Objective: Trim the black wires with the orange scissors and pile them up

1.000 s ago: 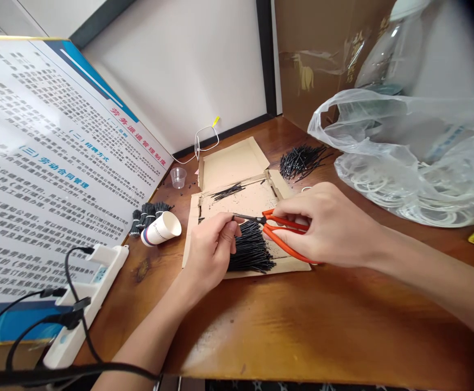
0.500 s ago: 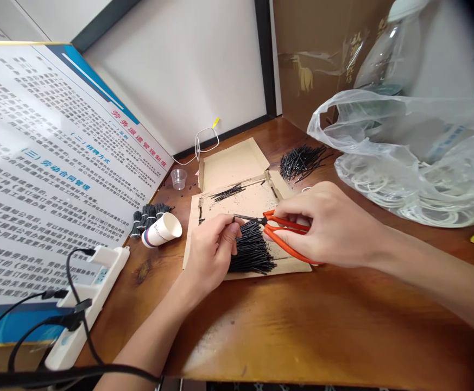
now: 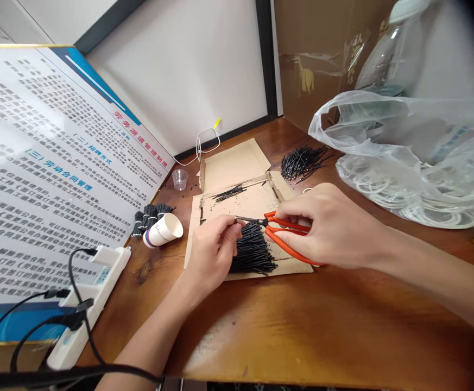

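My right hand point(image 3: 326, 225) grips a pair of scissors point(image 3: 288, 244) by its orange handles, with the blades pointing left. Their tips reach the fingertips of my left hand point(image 3: 214, 244), whose thumb and forefinger are pinched together. A tiny dark end shows at that pinch, seemingly a thin black wire point(image 3: 235, 219); most of it is hidden by the fingers. Just below the blades lies a thick pile of black wires point(image 3: 255, 252) on an opened cardboard box point(image 3: 237, 155). Farther back on the cardboard is a small bunch of black wires point(image 3: 229, 193).
Behind my right hand lies a heap of black pieces point(image 3: 304, 163), near a clear plastic bag point(image 3: 416, 190) of white cords. To the left are a tipped paper cup point(image 3: 163, 231), tied black bundles point(image 3: 150, 214), a small clear cup point(image 3: 179, 179) and a power strip point(image 3: 98, 298).
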### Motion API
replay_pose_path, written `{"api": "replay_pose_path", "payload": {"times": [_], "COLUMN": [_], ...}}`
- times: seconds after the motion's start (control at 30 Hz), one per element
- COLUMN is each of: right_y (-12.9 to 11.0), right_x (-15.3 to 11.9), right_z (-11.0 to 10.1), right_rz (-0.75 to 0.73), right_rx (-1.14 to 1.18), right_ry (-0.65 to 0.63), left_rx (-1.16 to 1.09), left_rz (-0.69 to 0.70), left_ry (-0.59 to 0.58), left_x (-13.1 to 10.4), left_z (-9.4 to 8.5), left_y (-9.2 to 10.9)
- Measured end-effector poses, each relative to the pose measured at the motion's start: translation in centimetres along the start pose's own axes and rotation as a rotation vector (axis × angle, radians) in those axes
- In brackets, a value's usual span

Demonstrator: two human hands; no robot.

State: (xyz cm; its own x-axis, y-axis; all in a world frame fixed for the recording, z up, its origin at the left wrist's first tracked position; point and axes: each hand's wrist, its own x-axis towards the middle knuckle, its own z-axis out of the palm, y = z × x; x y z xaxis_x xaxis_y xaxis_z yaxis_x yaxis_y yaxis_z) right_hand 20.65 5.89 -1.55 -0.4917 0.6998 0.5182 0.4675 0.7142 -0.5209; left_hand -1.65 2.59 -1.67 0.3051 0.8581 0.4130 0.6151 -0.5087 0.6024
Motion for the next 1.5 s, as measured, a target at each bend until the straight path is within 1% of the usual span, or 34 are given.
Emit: {"api": "replay_pose_path", "payload": {"times": [0.13,0.33,0.43,0.53,0.63,0.73,0.83,0.93,1.0,1.1,1.23,1.3,1.37,1.43,1.5], "right_y": [0.1,0.1,0.1,0.2,0.2,0.2,0.3,0.5,0.7,1.3,2.1,2.4,2.6,2.6,2.5], "right_x": [0.0,-0.1,0.0,0.0,-0.1,0.0,0.2,0.4,0.5,0.6,0.8,0.9,0.9,0.9,0.9], "right_z": [0.0,-0.1,0.0,0.1,0.1,-0.3,-1.2,-1.8,-1.8,-1.3,-0.8,-0.8,-0.8,-0.9,-1.0], "right_rz": [-0.045,-0.013,-0.043,-0.073,-0.045,-0.042,0.004,0.097,0.126,0.151,0.164,0.164,0.170,0.174,0.177], "right_rx": [-0.031,0.011,0.003,-0.009,0.006,-0.008,0.012,0.056,0.060,0.042,0.014,-0.011,-0.018,-0.016,-0.019], "right_ry": [0.015,0.022,0.023,0.053,0.048,0.050,0.127,0.221,0.244,0.203,0.184,0.179,0.180,0.183,0.178], "left_rx": [0.017,0.047,0.052,0.059,0.072,0.105,0.166,0.288,0.400,0.572,0.629,0.646,0.658,0.659,0.649], "left_rz": [0.014,0.028,0.029,0.027,0.024,0.034,0.059,0.068,0.010,-0.088,-0.100,-0.109,-0.116,-0.111,-0.095], "left_ry": [-0.002,0.012,0.017,0.009,0.011,0.018,0.035,0.035,0.017,-0.091,-0.151,-0.166,-0.171,-0.165,-0.150], "left_x": [0.1,0.2,0.2,0.2,0.2,0.2,0.7,2.2,3.9,7.0,10.9,12.2,12.8,12.6,11.5], "left_z": [0.0,-0.1,-0.1,-0.1,-0.2,-0.3,-0.4,-0.4,-0.4,-0.3,0.1,0.4,0.5,0.4,0.1], "left_y": [0.0,0.2,0.2,0.2,0.2,0.1,-0.4,-2.0,-3.5,-5.7,-7.8,-8.4,-8.5,-8.0,-7.1]}}
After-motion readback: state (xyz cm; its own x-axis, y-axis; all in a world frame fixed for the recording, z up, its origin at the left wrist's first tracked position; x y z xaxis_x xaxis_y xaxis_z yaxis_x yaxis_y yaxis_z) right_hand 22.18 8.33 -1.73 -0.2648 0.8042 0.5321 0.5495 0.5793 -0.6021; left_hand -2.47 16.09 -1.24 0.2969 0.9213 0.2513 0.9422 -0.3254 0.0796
